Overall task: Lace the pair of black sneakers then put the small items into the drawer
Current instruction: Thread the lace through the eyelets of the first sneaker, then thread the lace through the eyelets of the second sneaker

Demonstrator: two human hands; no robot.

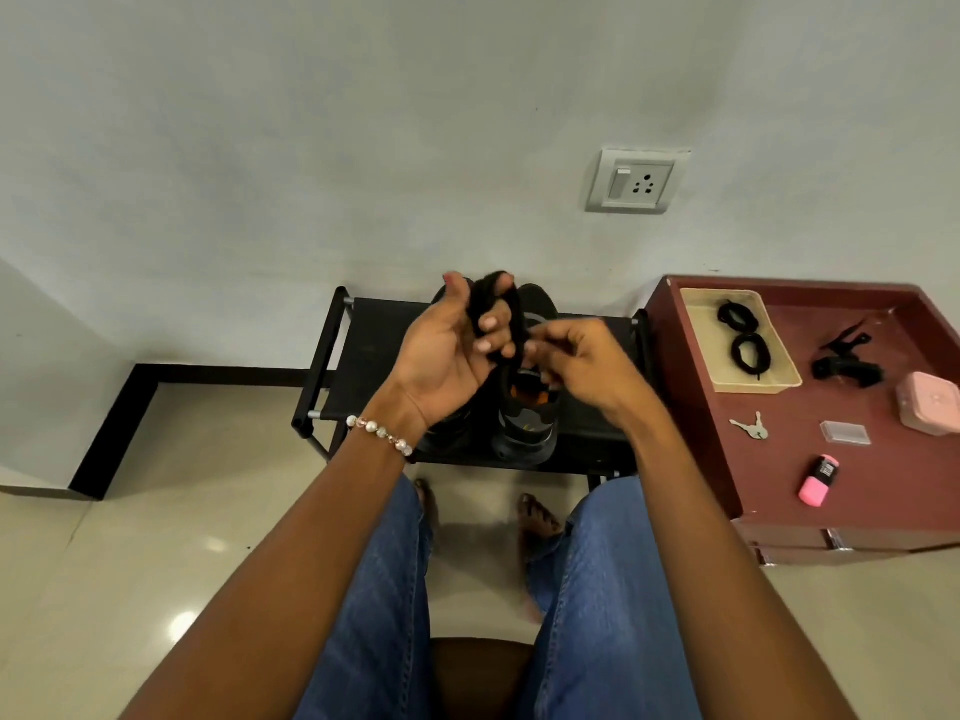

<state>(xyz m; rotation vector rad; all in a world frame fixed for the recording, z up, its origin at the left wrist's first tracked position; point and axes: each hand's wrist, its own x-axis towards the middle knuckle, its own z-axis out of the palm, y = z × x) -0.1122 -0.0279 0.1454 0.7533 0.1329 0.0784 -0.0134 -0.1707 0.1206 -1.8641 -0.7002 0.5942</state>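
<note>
A black lace (501,317) loops round the curled fingers of the left hand (457,350); at its three o'clock, the right hand (576,361) pinches the lace's end above the sneakers (524,423).

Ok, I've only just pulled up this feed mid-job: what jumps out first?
Dead centre, the left hand holds a coiled black lace wound round its fingers, while the right hand pinches its end, above the black sneakers on a low black rack. To the right, a maroon drawer unit carries a tray with another black lace, plus keys and a pink eraser.
</note>
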